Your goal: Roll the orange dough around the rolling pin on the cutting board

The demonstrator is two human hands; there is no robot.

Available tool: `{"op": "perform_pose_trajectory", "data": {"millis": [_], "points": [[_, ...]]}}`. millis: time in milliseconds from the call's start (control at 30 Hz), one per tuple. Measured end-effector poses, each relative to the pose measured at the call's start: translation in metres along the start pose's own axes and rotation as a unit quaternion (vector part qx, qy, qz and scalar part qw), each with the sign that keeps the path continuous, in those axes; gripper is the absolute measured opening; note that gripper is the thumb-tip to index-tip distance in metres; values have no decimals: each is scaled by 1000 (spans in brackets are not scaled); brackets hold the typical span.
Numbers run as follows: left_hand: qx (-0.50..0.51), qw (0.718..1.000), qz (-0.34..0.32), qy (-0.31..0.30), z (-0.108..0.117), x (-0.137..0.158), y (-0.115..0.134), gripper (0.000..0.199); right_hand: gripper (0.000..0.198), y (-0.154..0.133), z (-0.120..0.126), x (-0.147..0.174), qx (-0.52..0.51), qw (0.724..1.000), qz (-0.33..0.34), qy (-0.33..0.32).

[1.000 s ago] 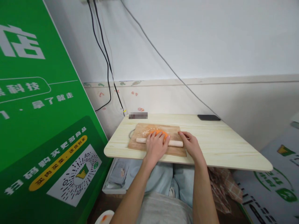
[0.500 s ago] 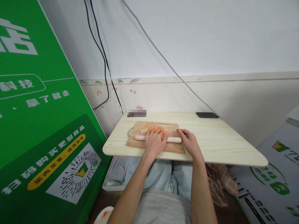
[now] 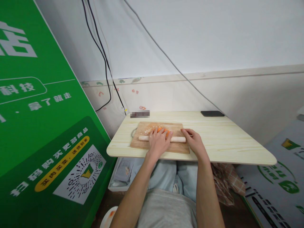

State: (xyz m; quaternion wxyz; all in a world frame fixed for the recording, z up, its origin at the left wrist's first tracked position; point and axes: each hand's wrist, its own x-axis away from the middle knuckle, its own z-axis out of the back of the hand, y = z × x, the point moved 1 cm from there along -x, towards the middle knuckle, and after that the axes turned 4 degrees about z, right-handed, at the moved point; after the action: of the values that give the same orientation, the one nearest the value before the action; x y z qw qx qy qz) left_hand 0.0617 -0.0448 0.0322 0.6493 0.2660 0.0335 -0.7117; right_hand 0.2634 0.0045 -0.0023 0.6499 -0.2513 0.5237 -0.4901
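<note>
A wooden cutting board [image 3: 142,144], dusted with white powder, lies on the pale table. Across it rests a rolling pin [image 3: 178,139]. My left hand [image 3: 158,141] lies over the pin, its fingers spread and bent onto an orange, dough-like piece [image 3: 161,129] just behind it. Those fingers cover much of the piece. At the board's right edge, my right hand [image 3: 193,141] has its fingers curled around the corner, close to the pin's right end. Its fingertips are partly hidden.
The table [image 3: 228,142] extends right, with a black phone [image 3: 212,113] at the back. A blurred dark object [image 3: 140,114] sits at the back left. Cables hang along the wall. A green panel [image 3: 47,126] stands left; below the table is a white tray [image 3: 118,186].
The view has shifted slightly, so the table sits a little higher and further right. Both hands keep nearly the same places on the board; the pin and orange piece show no clear movement.
</note>
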Motion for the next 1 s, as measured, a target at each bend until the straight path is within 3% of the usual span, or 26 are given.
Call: {"op": "perform_pose_trajectory", "data": {"millis": [567, 1000], "points": [[-20, 999, -14, 22, 2, 17, 1, 51, 53, 4, -2, 0, -14, 1000, 2, 10], [-11, 1000, 15, 7, 0, 2, 4, 48, 51, 4, -2, 0, -17, 1000, -4, 10]]}}
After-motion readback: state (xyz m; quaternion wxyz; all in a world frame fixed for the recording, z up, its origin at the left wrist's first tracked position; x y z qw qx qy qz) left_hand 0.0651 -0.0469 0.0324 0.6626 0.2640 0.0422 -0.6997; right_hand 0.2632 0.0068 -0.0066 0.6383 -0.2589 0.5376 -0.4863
